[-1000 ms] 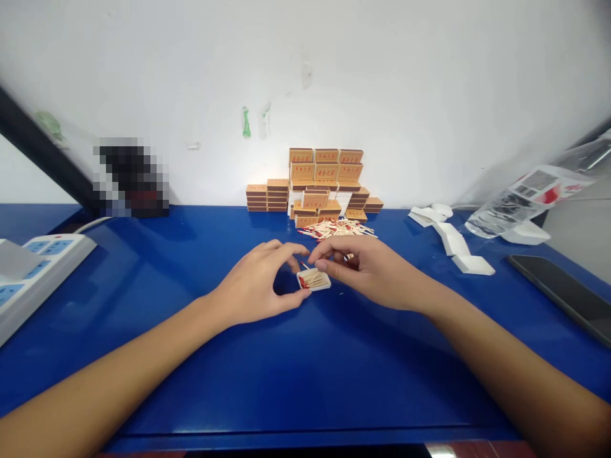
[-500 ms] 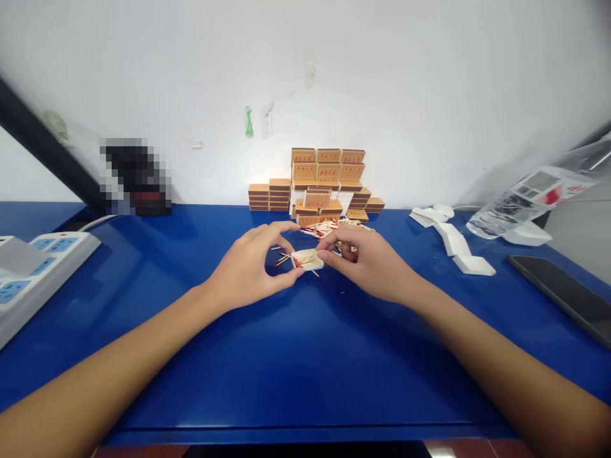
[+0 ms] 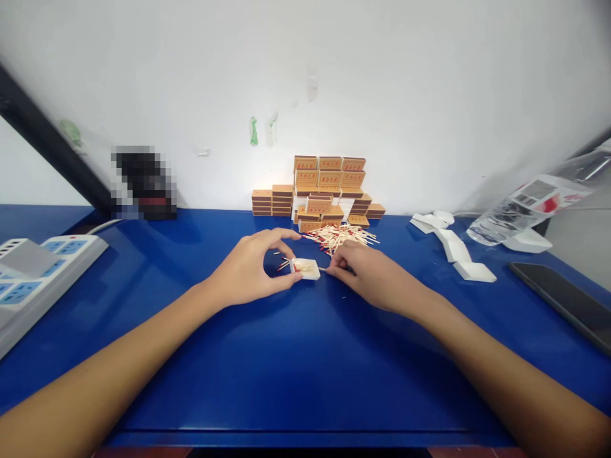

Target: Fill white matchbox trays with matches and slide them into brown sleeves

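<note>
A small white matchbox tray with several red-tipped matches inside is gripped at its left end by the thumb and fingers of my left hand. Just right of the tray, my right hand pinches a matchstick between thumb and forefinger. Behind it lies a heap of loose matches, with a few strays beside my left fingers. Orange matchboxes stand stacked against the wall behind the heap.
At the left is a white power strip. White paper trays, a plastic bottle lying tilted and a dark phone are on the right of the blue table. Lower box stacks flank the tall one.
My right hand has drawn back from over the tray to its right side, a matchstick now showing at its fingertips. More of the heap shows. The view has shifted slightly.
</note>
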Demonstrator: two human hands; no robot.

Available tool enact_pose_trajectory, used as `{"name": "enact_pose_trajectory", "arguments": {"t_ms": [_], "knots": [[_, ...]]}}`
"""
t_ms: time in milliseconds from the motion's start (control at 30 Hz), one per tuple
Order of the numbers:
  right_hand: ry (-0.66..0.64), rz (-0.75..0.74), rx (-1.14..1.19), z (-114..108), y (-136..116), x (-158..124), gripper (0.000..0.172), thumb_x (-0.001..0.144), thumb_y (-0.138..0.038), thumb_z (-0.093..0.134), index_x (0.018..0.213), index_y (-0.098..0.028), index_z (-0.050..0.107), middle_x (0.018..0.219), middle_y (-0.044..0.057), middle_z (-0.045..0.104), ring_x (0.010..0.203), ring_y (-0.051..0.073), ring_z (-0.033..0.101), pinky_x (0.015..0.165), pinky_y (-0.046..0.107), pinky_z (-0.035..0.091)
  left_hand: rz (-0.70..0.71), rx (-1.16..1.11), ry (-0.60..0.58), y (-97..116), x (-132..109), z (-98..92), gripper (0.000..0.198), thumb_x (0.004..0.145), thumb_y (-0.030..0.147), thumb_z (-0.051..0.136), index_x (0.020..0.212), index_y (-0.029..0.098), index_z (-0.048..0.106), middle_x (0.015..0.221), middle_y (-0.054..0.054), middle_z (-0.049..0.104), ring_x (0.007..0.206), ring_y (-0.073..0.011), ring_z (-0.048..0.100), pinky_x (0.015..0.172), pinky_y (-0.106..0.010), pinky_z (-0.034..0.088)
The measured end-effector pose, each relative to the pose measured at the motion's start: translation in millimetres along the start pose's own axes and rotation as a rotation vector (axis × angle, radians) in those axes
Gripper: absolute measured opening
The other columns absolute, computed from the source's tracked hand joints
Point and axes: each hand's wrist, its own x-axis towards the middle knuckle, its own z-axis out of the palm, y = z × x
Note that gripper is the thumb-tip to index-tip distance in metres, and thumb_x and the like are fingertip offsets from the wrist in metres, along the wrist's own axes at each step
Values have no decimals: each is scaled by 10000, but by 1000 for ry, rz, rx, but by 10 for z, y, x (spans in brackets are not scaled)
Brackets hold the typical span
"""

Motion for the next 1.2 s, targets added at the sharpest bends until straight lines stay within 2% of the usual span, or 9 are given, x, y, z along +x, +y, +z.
{"name": "enact_pose_trajectory", "arguments": {"t_ms": [133,233,333,400,500,600,700,900,1200], "knots": [[109,-67,47,-71,11,-16,152,1038,-268,606,909,-207,659,968,70,672,830,208,622,738,330,461,4,-10,-96,-25,-31,55,584,837,315,839,1367,267,598,1087,16,817,1087,-230,739,1004,-419,557],[41,-184,94,-18,-78,-38,88,1029,-255,628,961,-216,668,982,54,666,881,206,626,772,328,472,7,21,-138,-29,-41,55,629,829,354,845,1397,271,587,1090,4,806,1101,-243,713,961,-418,567],[38,-227,86,37,-129,-46,64,1021,-218,625,980,-216,675,1018,59,652,913,207,630,812,343,483,37,89,-102,-39,-29,21,586,852,395,820,1380,252,609,1106,-28,780,1059,-248,694,943,-426,572],[65,-239,101,41,-126,-41,85,1036,-228,599,998,-217,674,1038,65,647,934,211,629,833,352,490,56,163,-39,-66,-13,1,433,931,378,737,1325,223,644,1099,-49,767,1044,-249,679,956,-441,564],[60,-237,111,24,-122,-33,116,1046,-235,581,1007,-218,689,1042,72,662,949,217,628,839,355,489,46,306,19,-142,9,-1,280,1003,367,654,1208,182,700,1085,-82,757,1051,-274,655,967,-474,544],[-14,-218,117,23,-162,-37,130,1037,-217,596,990,-218,717,992,60,693,903,207,637,805,342,476,7,376,-26,-223,16,25,298,985,414,683,1162,178,730,1142,-105,741,1108,-304,639,992,-499,525],[-38,-203,138,33,-195,-40,144,1037,-205,592,983,-214,726,938,44,710,835,187,634,770,326,461,-18,371,-68,-274,14,49,262,978,422,687,1109,203,747,1132,-93,737,1100,-299,634,990,-494,519],[19,-200,123,33,-120,1,131,1021,-218,612,953,-212,724,896,38,723,794,179,623,739,316,450,-16,301,-103,-264,28,40,155,990,337,655,952,206,727,1013,-72,715,1009,-269,606,936,-462,515],[68,-200,114,57,-120,38,105,1007,-197,634,947,-210,719,900,40,716,808,186,621,743,320,444,30,268,-193,-179,17,91,155,1059,299,570,987,200,665,1036,-73,675,1012,-263,564,942,-439,485]]}}
